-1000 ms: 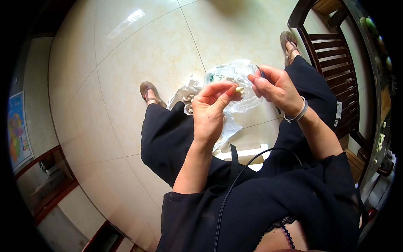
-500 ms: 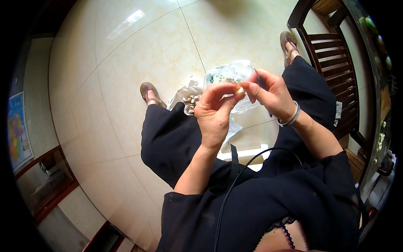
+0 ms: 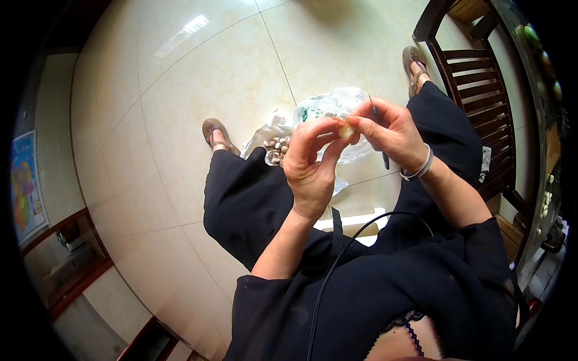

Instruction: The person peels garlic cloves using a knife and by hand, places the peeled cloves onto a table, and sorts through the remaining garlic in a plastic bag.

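A small pale-yellow rounded piece (image 3: 345, 131) is pinched between the fingertips of both hands, above the floor between my knees. My left hand (image 3: 313, 165) grips it between thumb and forefinger from the left. From the right, my right hand (image 3: 388, 132) touches it with thumb and forefinger. Tucked in my right hand is a thin dark tool, probably a small knife (image 3: 386, 160); most of it is hidden by the fingers. Behind the hands lies a clear plastic bag (image 3: 337, 99) with green marks. Several small brown-and-white pieces (image 3: 277, 148) rest on a white bag (image 3: 265, 131), left of it.
A white stool or container edge (image 3: 376, 219) shows below my forearms. To the right stands a dark slatted wooden chair (image 3: 475, 90) beside a dark table edge (image 3: 533, 222). My feet are spread on the tiled floor (image 3: 198, 84). A black cable (image 3: 355, 231) crosses my lap.
Both hands have shifted very slightly to the right and turned a little. More of the pale piece shows between the fingertips, and the thin tool's tip stands clearer above the right forefinger.
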### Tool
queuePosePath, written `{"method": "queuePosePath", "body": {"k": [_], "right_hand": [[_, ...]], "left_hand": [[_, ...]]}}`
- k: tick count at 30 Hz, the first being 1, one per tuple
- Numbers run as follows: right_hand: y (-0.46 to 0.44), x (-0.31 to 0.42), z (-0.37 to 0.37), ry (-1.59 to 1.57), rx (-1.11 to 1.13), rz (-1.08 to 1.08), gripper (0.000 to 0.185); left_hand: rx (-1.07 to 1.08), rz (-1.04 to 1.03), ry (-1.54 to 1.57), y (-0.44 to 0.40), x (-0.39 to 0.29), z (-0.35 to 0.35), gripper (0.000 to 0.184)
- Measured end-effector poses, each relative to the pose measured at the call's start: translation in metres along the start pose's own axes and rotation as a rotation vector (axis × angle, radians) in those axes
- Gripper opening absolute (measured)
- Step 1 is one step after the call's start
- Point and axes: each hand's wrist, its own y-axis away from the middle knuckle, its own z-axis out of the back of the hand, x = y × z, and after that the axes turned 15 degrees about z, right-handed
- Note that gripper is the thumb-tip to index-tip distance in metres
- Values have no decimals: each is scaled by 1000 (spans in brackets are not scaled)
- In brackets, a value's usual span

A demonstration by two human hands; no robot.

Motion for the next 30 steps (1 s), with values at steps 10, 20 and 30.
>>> {"method": "queuePosePath", "body": {"k": [10, 20, 30], "right_hand": [[2, -4, 5, -81, -27, -23, 19], [-3, -11, 8, 402, -43, 26, 20], [-8, -26, 11, 426, -70, 254, 20]], "left_hand": [[65, 348, 186, -1, -2, 6, 19], [82, 512, 395, -6, -4, 11, 25], [144, 735, 683, -7, 14, 21, 26]]}}
